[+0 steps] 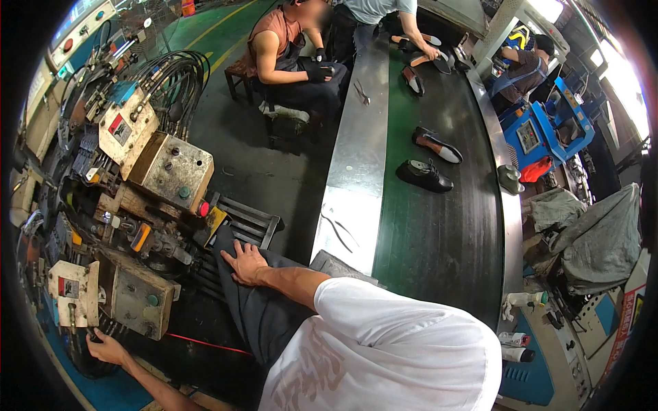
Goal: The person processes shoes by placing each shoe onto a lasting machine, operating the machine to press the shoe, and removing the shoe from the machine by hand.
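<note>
My right hand (245, 264) lies with its fingers spread on my dark trouser leg (264, 301), near the knee. It holds nothing. Lower left, my left hand (108, 348) is at the machine's lower control plate (74, 291), just below its lever. The fingers are curled around something small and dark there that I cannot make out. Beside that plate stands a worn metal box (140, 298) with a green button. A similar box (171, 171) farther up carries a red button and a green one.
A conveyor belt (439, 233) holds black shoes (425, 175) and brown-and-black ones. Pliers (339, 227) rest on its metal edge. A seated person (274, 61) wears black gloves; another person's hand (430, 52) touches a shoe. A slatted black rack (247, 226) stands by my knee.
</note>
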The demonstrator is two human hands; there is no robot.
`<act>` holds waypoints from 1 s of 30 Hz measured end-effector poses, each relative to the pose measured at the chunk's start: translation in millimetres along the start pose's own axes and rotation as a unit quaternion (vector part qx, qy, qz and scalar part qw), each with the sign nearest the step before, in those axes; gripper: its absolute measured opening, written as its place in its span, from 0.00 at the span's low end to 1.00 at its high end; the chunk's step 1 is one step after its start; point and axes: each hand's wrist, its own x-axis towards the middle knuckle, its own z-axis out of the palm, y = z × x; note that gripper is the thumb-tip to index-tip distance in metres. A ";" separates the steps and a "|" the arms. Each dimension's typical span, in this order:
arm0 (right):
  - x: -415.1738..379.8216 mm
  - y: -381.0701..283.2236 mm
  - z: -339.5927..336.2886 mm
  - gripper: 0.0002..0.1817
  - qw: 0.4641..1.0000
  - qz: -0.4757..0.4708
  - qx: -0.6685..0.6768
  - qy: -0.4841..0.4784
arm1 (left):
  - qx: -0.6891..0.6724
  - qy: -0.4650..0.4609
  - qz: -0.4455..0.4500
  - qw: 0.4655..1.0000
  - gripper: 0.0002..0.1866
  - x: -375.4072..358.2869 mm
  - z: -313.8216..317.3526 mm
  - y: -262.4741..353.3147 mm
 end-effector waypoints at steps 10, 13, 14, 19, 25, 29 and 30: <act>0.0 0.9 1.8 0.47 1.000 -0.002 0.007 0.009 | -0.011 0.000 -0.005 1.000 0.28 -1.4 -2.5 4.2; -0.6 -0.1 0.2 0.47 1.000 0.001 0.008 0.004 | -0.007 -0.001 -0.005 1.000 0.29 -1.3 -4.2 6.1; -0.8 -0.3 -0.4 0.47 1.000 0.001 0.008 0.004 | -0.004 -0.002 -0.008 1.000 0.29 -1.5 -4.9 7.1; -0.7 -1.1 -1.6 0.47 1.000 0.002 0.006 0.001 | -0.013 0.002 0.009 1.000 0.29 -1.6 -2.4 2.7; 0.4 -0.2 -1.2 0.46 1.000 0.001 -0.004 -0.003 | -0.011 0.003 0.011 1.000 0.28 -1.1 -4.3 4.9; 1.5 0.4 1.5 0.46 1.000 -0.002 -0.007 -0.002 | -0.008 0.013 0.014 1.000 0.28 -0.3 1.0 -1.1; 1.8 0.6 1.5 0.46 1.000 -0.003 -0.005 -0.002 | -0.007 0.013 0.014 1.000 0.28 -1.0 1.0 -1.5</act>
